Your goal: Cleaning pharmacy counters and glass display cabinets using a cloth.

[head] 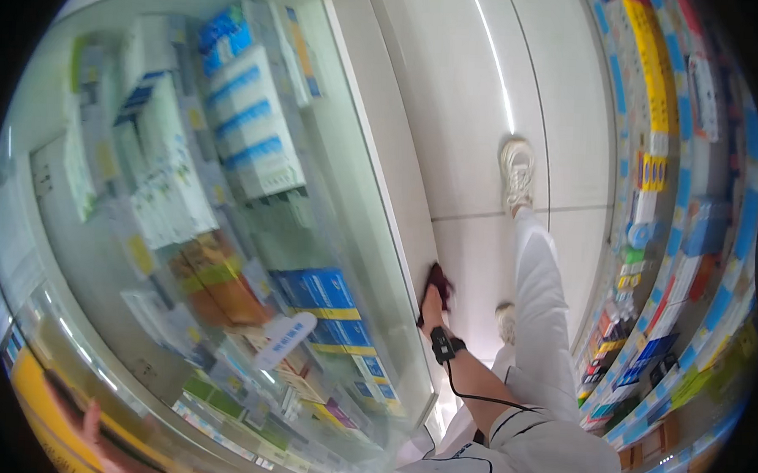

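Note:
My right hand (434, 302) hangs low beside the base of a glass display counter. Something dark red covers or fills its fingers; whether it is a glove or a held thing cannot be told. A black device (442, 345) is strapped to that wrist, with a cable running up to the white sleeve (554, 444). At the lower left rim, what seems to be my left hand (93, 430) shows blurred against a yellow surface (35, 405) bearing writing. A dark strip runs beside its fingers, and its grip is unclear.
The glass counter (353, 235) holds blue-and-white boxes (257, 123), brown boxes (218, 277) and blue-and-yellow boxes (319, 294). Packed shelves (649, 229) of small packages curve along the right. Between them runs a tiled floor (477, 177); my white shoe (517, 173) is on it.

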`<move>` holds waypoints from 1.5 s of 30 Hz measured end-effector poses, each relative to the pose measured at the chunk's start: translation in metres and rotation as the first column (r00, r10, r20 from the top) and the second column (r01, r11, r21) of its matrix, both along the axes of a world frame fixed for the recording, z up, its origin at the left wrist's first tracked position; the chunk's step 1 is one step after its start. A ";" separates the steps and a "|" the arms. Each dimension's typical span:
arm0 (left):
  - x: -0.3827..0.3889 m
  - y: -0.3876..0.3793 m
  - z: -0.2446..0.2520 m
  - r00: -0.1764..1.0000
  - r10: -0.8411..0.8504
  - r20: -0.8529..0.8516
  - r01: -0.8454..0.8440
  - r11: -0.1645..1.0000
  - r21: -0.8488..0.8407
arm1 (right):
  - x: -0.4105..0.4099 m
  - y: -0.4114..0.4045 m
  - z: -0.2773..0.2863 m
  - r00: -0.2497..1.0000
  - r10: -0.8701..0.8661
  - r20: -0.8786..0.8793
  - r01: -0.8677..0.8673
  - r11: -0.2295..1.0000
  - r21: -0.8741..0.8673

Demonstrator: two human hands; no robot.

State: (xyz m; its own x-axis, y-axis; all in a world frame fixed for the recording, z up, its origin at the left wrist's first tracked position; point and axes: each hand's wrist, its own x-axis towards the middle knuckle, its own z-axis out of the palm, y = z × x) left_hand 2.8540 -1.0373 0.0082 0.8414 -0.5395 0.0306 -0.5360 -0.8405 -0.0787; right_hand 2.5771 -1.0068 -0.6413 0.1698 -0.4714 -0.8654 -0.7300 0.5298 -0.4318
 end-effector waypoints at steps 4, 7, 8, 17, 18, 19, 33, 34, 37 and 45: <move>-0.003 0.017 0.004 0.997 -0.066 -0.028 0.067 0.998 0.011 | 0.155 -0.052 0.079 0.984 -0.028 0.174 0.028 1.000 0.005; -0.011 -0.019 0.000 0.995 -0.029 -0.095 0.024 0.998 -0.052 | 0.270 -0.153 0.100 0.964 -0.018 0.267 0.063 0.985 -0.160; -0.009 -0.027 0.002 0.991 -0.049 -0.123 0.047 0.999 -0.022 | 0.302 -0.188 0.103 0.952 -0.020 0.305 0.089 0.973 -0.215; -0.023 0.017 0.009 0.960 0.052 -0.275 -0.056 0.998 -0.009 | 0.458 -0.345 0.365 0.368 -0.603 0.708 0.311 0.797 0.517; -0.023 0.018 0.004 0.947 0.045 -0.319 -0.062 0.997 -0.043 | 0.462 -0.347 0.406 0.330 -0.536 0.777 0.251 0.843 0.475; -0.020 0.016 0.002 0.948 0.047 -0.316 -0.069 0.996 -0.058 | 0.469 -0.342 0.443 0.340 -0.469 0.815 0.305 0.875 0.377; -0.027 0.014 0.003 0.936 0.074 -0.345 -0.091 0.995 -0.035 | 0.539 -0.294 0.439 0.536 0.259 0.804 0.215 0.878 -0.427; -0.026 0.010 0.002 0.931 0.056 -0.359 -0.086 0.994 -0.067 | 0.536 -0.304 0.397 0.599 0.338 0.726 0.110 0.863 -0.493; -0.024 0.010 -0.003 0.945 0.014 -0.327 -0.047 0.995 -0.093 | 0.536 -0.332 0.319 0.720 0.401 0.567 -0.001 0.817 -0.576; -0.037 0.011 -0.001 0.926 0.077 -0.370 -0.073 0.997 0.024 | 0.541 -0.361 0.288 0.688 0.589 0.425 -0.147 0.686 -0.712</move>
